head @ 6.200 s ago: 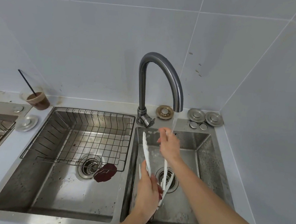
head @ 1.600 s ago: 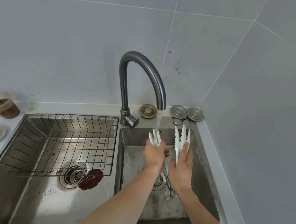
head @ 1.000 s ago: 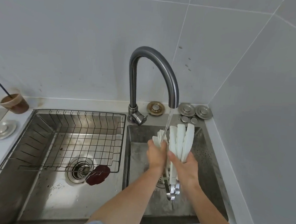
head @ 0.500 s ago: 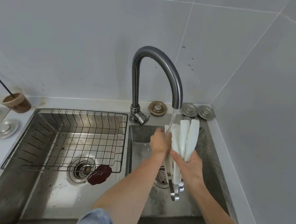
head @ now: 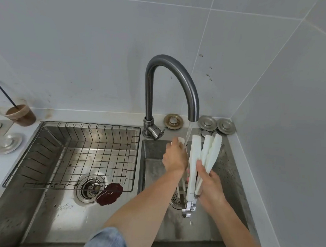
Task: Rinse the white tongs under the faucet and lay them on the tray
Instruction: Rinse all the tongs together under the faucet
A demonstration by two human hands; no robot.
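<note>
Right hand is closed around the lower shafts of the white tongs, held tips-up over the right basin, metal hinge ends pointing down. Left hand is curled around a further arm of the white tongs, beside the bundle. Water from the faucet runs between the two hands.

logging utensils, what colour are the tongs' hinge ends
Silver metal hinge ends on white tongs; head view.

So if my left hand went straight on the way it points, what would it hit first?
Probably the water stream right beyond the left hand, then the tongs the right hand holds. Depth is unclear, so that's a guess.
</note>
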